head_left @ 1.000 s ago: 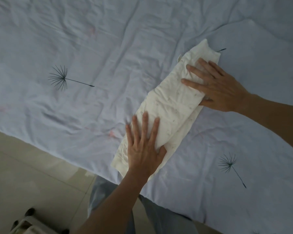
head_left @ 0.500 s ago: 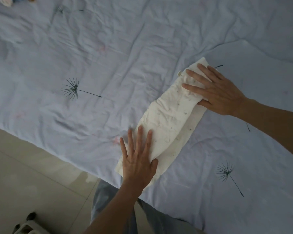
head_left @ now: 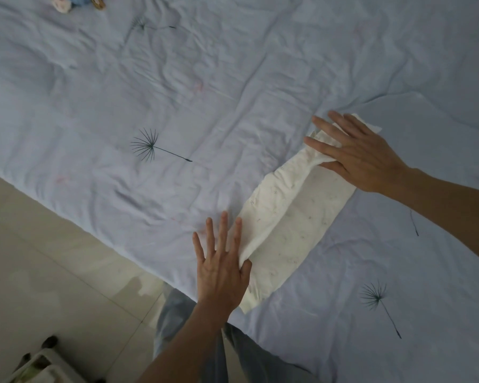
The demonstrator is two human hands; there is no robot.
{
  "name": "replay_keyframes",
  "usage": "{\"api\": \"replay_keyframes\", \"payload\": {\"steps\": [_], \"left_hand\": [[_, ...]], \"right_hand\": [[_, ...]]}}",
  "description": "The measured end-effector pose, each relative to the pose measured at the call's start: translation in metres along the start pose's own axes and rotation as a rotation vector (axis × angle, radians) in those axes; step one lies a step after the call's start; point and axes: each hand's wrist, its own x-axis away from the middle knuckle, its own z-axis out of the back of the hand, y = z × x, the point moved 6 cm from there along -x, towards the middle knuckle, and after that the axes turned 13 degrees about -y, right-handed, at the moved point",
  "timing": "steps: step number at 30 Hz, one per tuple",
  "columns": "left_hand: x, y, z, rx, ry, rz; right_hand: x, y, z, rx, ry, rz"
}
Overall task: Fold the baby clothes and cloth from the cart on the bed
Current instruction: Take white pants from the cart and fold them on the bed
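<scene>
On the bed, near its front edge, the white cloth lies folded into a long narrow strip that runs diagonally, with its upper layer raised along a central ridge.

- Left hand: fingers straight and spread, flat on the pale blue quilt just beside the near end of the cloth. The thumb touches the cloth's raised edge.
- Right hand: fingers extended and slightly apart, resting on the far end of the cloth, which is bunched beneath them. Whether the thumb pinches the fabric cannot be determined.

A dandelion print marks the quilt well to the left of the cloth. A white cart stands on the tiled floor at lower left.
</scene>
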Motion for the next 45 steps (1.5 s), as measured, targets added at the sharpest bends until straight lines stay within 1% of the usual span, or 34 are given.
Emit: {"api": "replay_keyframes", "payload": {"steps": [8, 16, 20, 37, 42, 45], "left_hand": [[-0.003, -0.018, 0.017, 0.034, 0.036, 0.027], [-0.012, -0.037, 0.038, 0.052, 0.048, 0.031], [-0.018, -0.051, 0.053, 0.047, 0.043, 0.022], [-0.071, -0.113, 0.099, -0.032, 0.026, -0.022], [-0.086, -0.132, 0.109, -0.025, 0.066, -0.029], [-0.094, -0.145, 0.115, -0.064, 0.072, -0.049]], "right_hand": [[-0.030, -0.004, 0.022, -0.020, 0.027, 0.012], [-0.057, -0.007, 0.048, -0.007, -0.001, -0.005], [-0.074, -0.009, 0.055, 0.013, -0.042, -0.021], [-0.147, -0.011, 0.058, -0.014, -0.162, -0.129], [-0.158, -0.011, 0.053, -0.043, -0.193, -0.175], [-0.164, -0.013, 0.050, -0.059, -0.204, -0.202]]}}
